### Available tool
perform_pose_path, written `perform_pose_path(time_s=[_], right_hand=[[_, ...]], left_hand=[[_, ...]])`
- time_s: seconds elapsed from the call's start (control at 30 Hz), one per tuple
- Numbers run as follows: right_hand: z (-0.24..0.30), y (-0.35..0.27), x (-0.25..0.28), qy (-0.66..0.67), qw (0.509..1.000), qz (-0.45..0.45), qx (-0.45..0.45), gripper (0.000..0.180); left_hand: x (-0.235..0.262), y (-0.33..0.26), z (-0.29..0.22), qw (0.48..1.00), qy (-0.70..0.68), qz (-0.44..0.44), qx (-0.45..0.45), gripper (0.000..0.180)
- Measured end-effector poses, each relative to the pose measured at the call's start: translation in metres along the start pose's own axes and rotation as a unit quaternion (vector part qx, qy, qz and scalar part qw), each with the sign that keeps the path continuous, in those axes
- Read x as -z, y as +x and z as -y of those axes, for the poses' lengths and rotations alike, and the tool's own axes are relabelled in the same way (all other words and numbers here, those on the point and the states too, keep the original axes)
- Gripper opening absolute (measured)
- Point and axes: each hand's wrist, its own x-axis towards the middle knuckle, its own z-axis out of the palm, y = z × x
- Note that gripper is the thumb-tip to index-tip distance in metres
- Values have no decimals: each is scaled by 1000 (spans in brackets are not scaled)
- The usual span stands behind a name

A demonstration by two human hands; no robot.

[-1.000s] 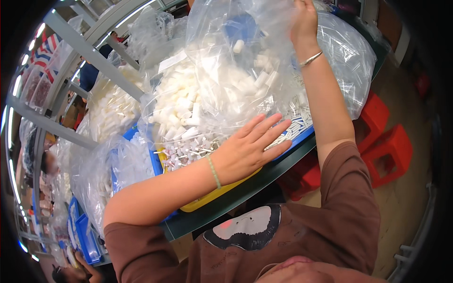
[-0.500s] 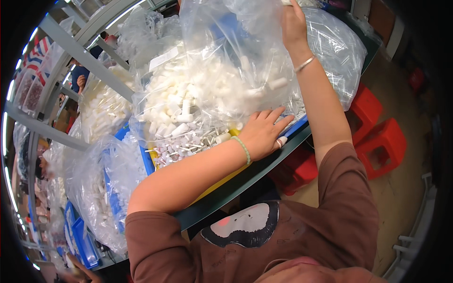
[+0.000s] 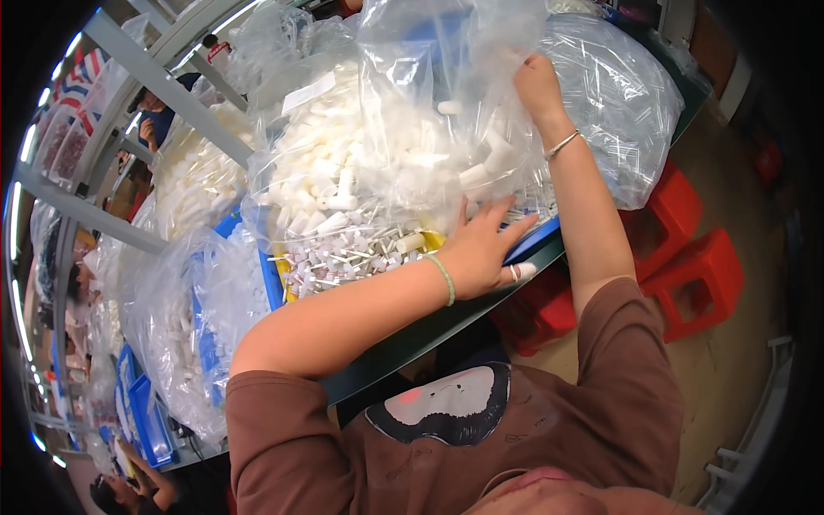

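Right hand (image 3: 538,84) lower — green table (image 3: 403,339) (red stools (image 3: 719,257) alongside).

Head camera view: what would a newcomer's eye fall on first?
Probably the big clear plastic bag at the top centre, gripped at its right side by the person's right hand, and the heap of white pieces showing to its left. Below, the left hand lies spread at the table's near edge. Bright red stools stand out on the floor at right.
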Motion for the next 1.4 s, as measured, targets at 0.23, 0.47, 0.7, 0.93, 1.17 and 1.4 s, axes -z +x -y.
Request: perform_pose_path(time_s=[0.23,0.47,0.7,0.93,1.17,1.4], right_hand=[[-13,-10,-2,160,966,-204,-17,23],[-13,33,26,196,944,-258,-63,21],[-6,29,-15,251,923,-288,51,19],[3,25,-15,375,893,-249,8,22],[-42,83,-1,484,855,-182,46,31],[-17,56,-12,443,879,-174,3,26]], left_hand=[[30,13,76,986,-80,139,47,53],[55,22,60,996,-21,82,-28,45],[28,15,10,990,42,123,51,39],[84,13,29,985,-84,102,111,30],[126,47,117,950,227,162,139,45],[100,77,195,878,-223,-257,337,90]])
